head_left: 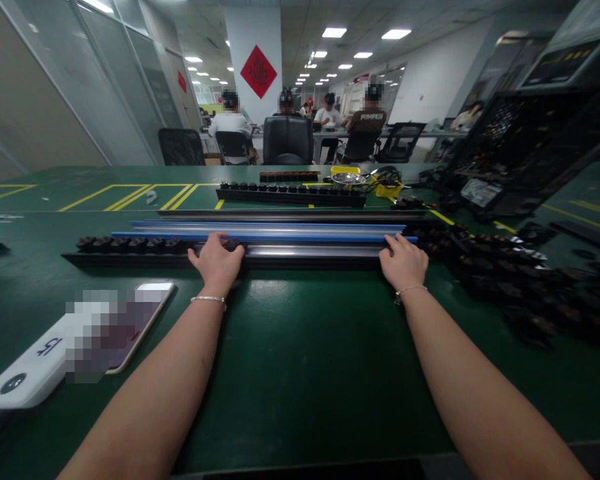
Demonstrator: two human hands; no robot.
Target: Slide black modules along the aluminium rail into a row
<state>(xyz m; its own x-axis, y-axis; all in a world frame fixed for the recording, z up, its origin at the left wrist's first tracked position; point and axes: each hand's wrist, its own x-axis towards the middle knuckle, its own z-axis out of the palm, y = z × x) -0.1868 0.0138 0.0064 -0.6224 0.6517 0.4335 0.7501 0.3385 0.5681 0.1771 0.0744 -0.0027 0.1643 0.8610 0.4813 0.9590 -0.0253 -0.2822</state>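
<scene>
A long black rail (315, 263) with a shiny inner channel lies across the table in front of me. A row of small black parts (135, 245) sits along its left portion. My left hand (214, 262) is closed over the rail just right of that row, and a small black part shows beside its thumb. Near the rail's right end, my right hand (404, 263) is closed on it with bent fingers; its fingertips reach the blue strip behind. Blue strips (280, 230) lie parallel behind the rail. What lies under both palms is hidden.
Loose black parts (525, 293) are piled at the right. A phone (147, 320) and a white device (35, 367) lie at the left front. Farther back are another filled black rail (290, 195), a metal bowl (349, 179) and a black open-framed case (510, 147). Several people sit beyond.
</scene>
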